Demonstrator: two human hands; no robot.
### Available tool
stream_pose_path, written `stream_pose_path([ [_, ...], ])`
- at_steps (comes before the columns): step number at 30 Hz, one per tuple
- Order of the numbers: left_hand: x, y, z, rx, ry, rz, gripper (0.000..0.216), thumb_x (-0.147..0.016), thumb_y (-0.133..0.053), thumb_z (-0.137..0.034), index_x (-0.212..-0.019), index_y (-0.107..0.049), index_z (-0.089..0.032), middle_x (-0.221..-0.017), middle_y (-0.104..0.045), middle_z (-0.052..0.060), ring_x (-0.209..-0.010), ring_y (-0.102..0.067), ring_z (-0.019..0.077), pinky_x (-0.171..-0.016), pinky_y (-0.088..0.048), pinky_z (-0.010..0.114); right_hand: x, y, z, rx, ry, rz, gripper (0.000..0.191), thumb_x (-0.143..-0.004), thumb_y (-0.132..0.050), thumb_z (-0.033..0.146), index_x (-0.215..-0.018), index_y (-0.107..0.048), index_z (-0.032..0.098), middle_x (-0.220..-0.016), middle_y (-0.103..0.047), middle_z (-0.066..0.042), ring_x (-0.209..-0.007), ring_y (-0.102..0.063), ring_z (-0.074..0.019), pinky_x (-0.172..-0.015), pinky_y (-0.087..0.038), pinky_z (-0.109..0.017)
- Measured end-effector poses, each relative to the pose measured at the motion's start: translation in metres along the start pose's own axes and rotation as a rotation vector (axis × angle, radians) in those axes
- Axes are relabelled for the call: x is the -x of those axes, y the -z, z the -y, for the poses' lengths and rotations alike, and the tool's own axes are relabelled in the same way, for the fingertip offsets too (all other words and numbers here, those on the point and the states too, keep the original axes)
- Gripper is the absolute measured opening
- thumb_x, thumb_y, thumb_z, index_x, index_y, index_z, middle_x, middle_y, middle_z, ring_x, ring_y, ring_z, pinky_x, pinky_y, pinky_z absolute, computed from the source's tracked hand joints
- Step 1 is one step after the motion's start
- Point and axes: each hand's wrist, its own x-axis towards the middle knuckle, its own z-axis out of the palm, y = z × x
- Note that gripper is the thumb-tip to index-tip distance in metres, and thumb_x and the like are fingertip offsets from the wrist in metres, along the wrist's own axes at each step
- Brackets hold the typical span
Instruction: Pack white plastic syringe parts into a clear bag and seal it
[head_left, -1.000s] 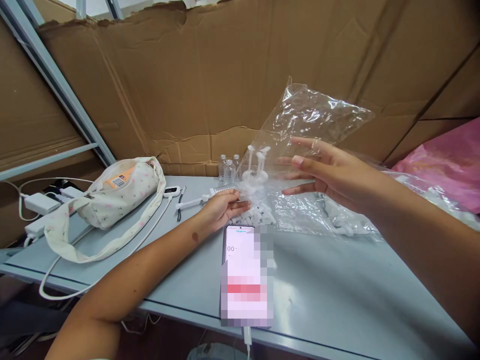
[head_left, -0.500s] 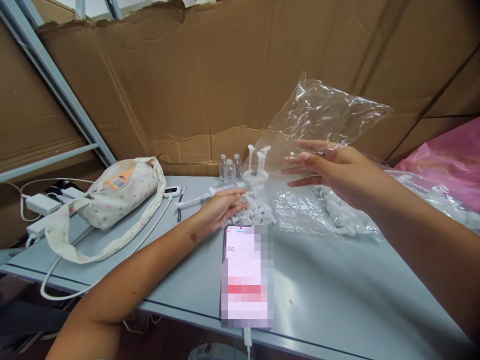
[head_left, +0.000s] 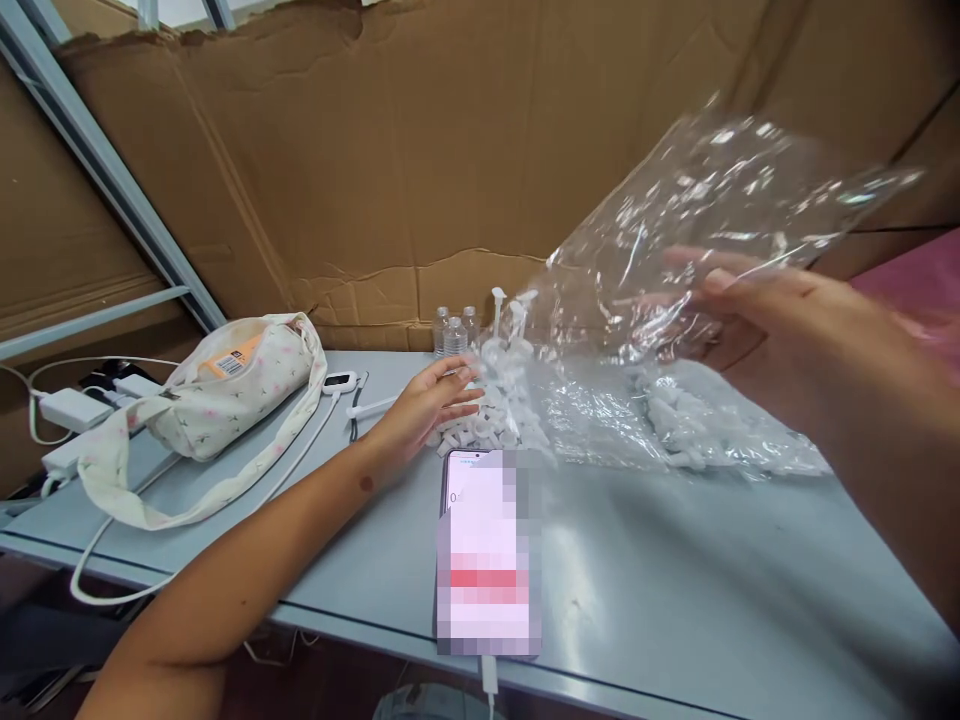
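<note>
The left hand (head_left: 427, 405), fingers spread and holding nothing, rested against the near-left edge of the pile of white plastic parts (head_left: 491, 415), while the right hand (head_left: 757, 320) gripped the clear plastic bag (head_left: 675, 250) lifted above and right of that pile.

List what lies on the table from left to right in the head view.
Chargers → bag → left hand → white parts → phone → plastic bag in the right hand.
</note>
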Motion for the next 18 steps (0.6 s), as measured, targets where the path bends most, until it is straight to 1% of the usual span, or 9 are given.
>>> stream_pose_path([
  [2, 0.002, 0.001, 0.0, 0.007, -0.007, 0.098, 0.047, -0.077, -0.071, -0.037, -0.118, -0.055, -0.022, -0.122, -0.061, 0.013, -0.098, -0.065, 0.0239, -0.09, -0.047, 0.041, 0.005, 0.007, -0.015, 0.026, -0.073, 0.046, 0.021, -0.081, -0.063, 0.022, -0.101, -0.07, 0.02, -0.085, -0.073, -0.006, -0.057, -0.063, -0.0116, -0.046, -0.051, -0.021],
  [3, 0.003, 0.001, 0.001, 0.001, -0.001, 0.15, 0.05, -0.076, -0.071, -0.04, -0.119, -0.053, -0.022, -0.118, -0.063, 0.013, -0.095, -0.066, 0.0245, -0.088, -0.048, 0.041, 0.008, 0.009, -0.023, 0.035, -0.117, 0.076, 0.023, -0.079, -0.066, 0.026, -0.101, -0.07, 0.02, -0.089, -0.073, -0.007, -0.057, -0.063, -0.0114, -0.046, -0.051, -0.021],
  [5, 0.005, -0.001, 0.004, -0.015, 0.017, 0.234, 0.051, -0.077, -0.067, -0.049, -0.117, -0.054, -0.021, -0.111, -0.066, 0.014, -0.091, -0.067, 0.0252, -0.083, -0.05, 0.039, 0.015, 0.013, -0.038, 0.043, -0.228, 0.124, 0.026, -0.077, -0.07, 0.032, -0.1, -0.07, 0.02, -0.089, -0.072, -0.007, -0.06, -0.065, -0.012, -0.045, -0.048, -0.019],
  [6, 0.007, -0.003, 0.006, -0.023, 0.022, 0.259, 0.051, -0.078, -0.065, -0.053, -0.115, -0.055, -0.02, -0.108, -0.067, 0.014, -0.09, -0.068, 0.0249, -0.081, -0.05, 0.037, 0.02, 0.013, -0.044, 0.047, -0.295, 0.163, 0.028, -0.076, -0.071, 0.035, -0.1, -0.069, 0.02, -0.088, -0.072, -0.007, -0.059, -0.065, -0.0117, -0.044, -0.048, -0.019],
  [8, 0.01, -0.008, 0.009, -0.038, 0.017, 0.281, 0.052, -0.078, -0.06, -0.059, -0.111, -0.057, -0.018, -0.102, -0.068, 0.013, -0.085, -0.069, 0.0233, -0.076, -0.051, 0.034, 0.03, 0.012, -0.054, 0.056, -0.416, 0.284, 0.032, -0.077, -0.07, 0.039, -0.102, -0.069, 0.019, -0.087, -0.071, -0.007, -0.057, -0.064, -0.0108, -0.046, -0.048, -0.02],
  [10, 0.014, -0.014, 0.011, -0.059, 0.005, 0.262, 0.053, -0.077, -0.059, -0.062, -0.106, -0.056, -0.017, -0.094, -0.068, 0.01, -0.078, -0.069, 0.0214, -0.069, -0.051, 0.031, 0.039, 0.008, -0.061, 0.068, -0.486, 0.426, 0.035, -0.076, -0.07, 0.044, -0.1, -0.069, 0.018, -0.086, -0.07, -0.006, -0.056, -0.064, -0.0112, -0.047, -0.048, -0.022],
  [13, 0.019, -0.02, 0.012, -0.095, 0.017, 0.169, 0.05, -0.076, -0.06, -0.062, -0.097, -0.054, -0.017, -0.083, -0.067, 0.006, -0.068, -0.069, 0.0182, -0.062, -0.049, 0.027, 0.051, 0.0, -0.069, 0.106, -0.504, 0.59, 0.034, -0.074, -0.071, 0.047, -0.091, -0.069, 0.017, -0.08, -0.069, -0.005, -0.055, -0.063, -0.0114, -0.044, -0.045, -0.022],
  [16, 0.02, -0.02, 0.012, -0.111, 0.033, 0.072, 0.043, -0.08, -0.058, -0.058, -0.09, -0.054, -0.016, -0.072, -0.064, 0.002, -0.059, -0.066, 0.0136, -0.057, -0.047, 0.024, 0.058, -0.007, -0.075, 0.128, -0.534, 0.669, 0.036, -0.071, -0.072, 0.049, -0.087, -0.067, 0.016, -0.075, -0.067, -0.004, -0.055, -0.062, -0.0114, -0.043, -0.044, -0.021],
  [18, 0.019, -0.018, 0.013, -0.14, 0.037, 0.038, 0.036, -0.082, -0.058, -0.051, -0.087, -0.055, -0.016, -0.069, -0.063, 0.001, -0.054, -0.063, 0.0114, -0.053, -0.046, 0.023, 0.059, -0.01, -0.078, 0.11, -0.575, 0.672, 0.042, -0.067, -0.075, 0.05, -0.092, -0.065, 0.017, -0.073, -0.065, -0.003, -0.055, -0.064, -0.0134, -0.04, -0.043, -0.021],
])
